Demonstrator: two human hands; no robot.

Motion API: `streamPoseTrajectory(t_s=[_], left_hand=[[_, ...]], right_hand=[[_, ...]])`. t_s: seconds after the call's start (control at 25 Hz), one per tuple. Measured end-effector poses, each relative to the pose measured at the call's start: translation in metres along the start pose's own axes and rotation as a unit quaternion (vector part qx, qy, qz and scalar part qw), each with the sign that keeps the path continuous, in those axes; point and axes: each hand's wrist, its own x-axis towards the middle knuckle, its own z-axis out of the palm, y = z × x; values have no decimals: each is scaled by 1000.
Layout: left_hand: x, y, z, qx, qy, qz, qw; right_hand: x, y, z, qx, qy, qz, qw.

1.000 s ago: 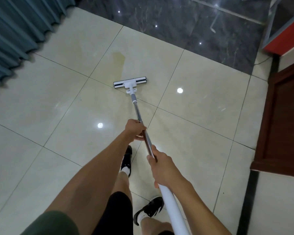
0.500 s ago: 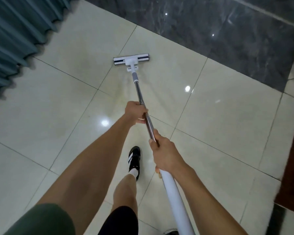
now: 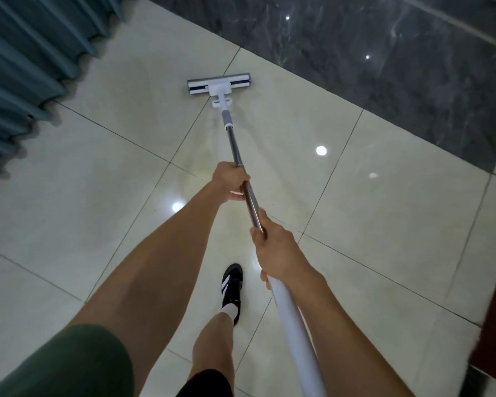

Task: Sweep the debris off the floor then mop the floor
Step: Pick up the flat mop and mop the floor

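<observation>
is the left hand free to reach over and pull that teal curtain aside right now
Probably not as things stand. The left hand is wrapped around the mop handle, the right hand grips it lower down, and the curtain hangs well off to the left. Nothing blocks the way, but it would have to let go first.

One mop (image 3: 220, 86), head at 12 o'clock. Two hands on its pole: left hand (image 3: 230, 181), right hand (image 3: 275, 251). One shoe (image 3: 232, 287), 6 o'clock. One curtain (image 3: 26, 61), 10 o'clock.
</observation>
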Motion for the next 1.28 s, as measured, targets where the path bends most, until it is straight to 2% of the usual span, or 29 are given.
streamPoseTrajectory(t_s=[0.12, 0.24, 0.56, 0.72, 0.96, 1.08, 1.28], left_hand=[[-31, -33, 8, 2, -26, -16, 1000], [-81, -87, 26, 10, -45, -37, 998], [-253, -279, 78, 33, -20, -52, 998], [-321, -345, 92, 27, -16, -79, 996], [-353, -387, 88, -4, 21, -60, 998], [-347, -390, 86, -43, 45, -44, 997], [-315, -366, 65, -79, 76, -22, 994]], right_hand=[[-30, 36, 11, 7, -7, -7, 1000], [-79, 93, 24, -38, -14, -11, 999], [-253, 260, 92, -71, -65, -39, 995], [-328, 312, 115, -68, -97, -30, 993], [-368, 324, 144, -48, -90, -40, 994], [-356, 317, 156, -42, -59, -35, 997], [-317, 286, 162, -60, -56, -55, 995]])
